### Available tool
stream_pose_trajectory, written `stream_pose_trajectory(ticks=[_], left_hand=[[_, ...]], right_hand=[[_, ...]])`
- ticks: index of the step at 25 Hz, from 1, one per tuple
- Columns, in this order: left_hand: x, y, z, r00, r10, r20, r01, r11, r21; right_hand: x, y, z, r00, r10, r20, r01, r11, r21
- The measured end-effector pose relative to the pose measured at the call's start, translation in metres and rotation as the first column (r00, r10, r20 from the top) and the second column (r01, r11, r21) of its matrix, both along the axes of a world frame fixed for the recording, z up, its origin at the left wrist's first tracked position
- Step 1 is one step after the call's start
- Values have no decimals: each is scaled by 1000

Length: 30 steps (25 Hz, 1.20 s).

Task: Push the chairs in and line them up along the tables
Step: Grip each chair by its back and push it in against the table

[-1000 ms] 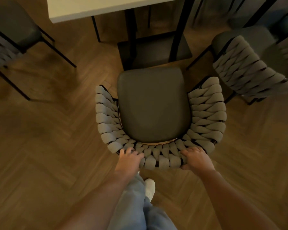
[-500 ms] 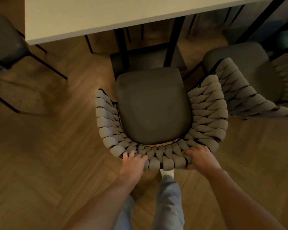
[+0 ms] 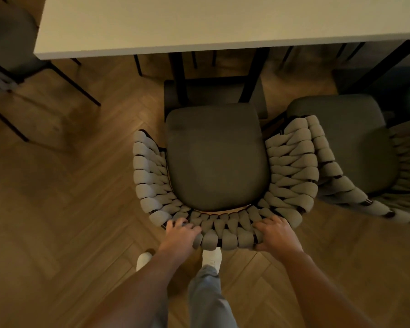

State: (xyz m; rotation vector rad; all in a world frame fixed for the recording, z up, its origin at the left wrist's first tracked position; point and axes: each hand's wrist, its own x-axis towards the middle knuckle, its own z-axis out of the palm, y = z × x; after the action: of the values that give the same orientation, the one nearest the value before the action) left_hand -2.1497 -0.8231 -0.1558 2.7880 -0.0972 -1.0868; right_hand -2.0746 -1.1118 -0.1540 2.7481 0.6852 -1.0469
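Here, both hands, left hand, right hand, gripping chair backrest

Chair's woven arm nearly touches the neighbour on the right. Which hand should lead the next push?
Right hand, probably: it grips the chair back nearest the neighbouring chair, so it can steer clear.

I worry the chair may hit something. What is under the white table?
Under the white table stand black table legs on a dark base plate, right ahead of the chair that both hands grip. Farther back, thin dark legs show; the tabletop covers the rest.
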Motion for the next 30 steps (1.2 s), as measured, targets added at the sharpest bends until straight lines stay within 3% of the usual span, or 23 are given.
stream_pose_trajectory(ticks=[5,9,12,15,20,26,30], left_hand=[[2,1,7,999,5,-36,-7,999,-43],[10,7,25,996,24,-91,-35,993,-111],[17,21,56,989,143,-42,-149,966,-212],[24,46,89,952,306,27,-288,920,-267],[8,122,120,863,505,-20,-476,799,-368],[-39,248,138,806,592,7,-553,757,-348],[-65,339,152,809,587,1,-550,758,-352]], right_hand=[[1,3,4,998,-37,-49,37,999,6],[7,16,12,984,-62,-166,43,992,-117],[17,36,31,920,-229,-319,198,972,-128],[32,68,57,899,-308,-310,313,949,-32],[46,152,107,910,-298,-288,331,941,74],[41,279,146,932,-207,-298,245,965,93],[23,381,162,923,-221,-315,275,952,136]])
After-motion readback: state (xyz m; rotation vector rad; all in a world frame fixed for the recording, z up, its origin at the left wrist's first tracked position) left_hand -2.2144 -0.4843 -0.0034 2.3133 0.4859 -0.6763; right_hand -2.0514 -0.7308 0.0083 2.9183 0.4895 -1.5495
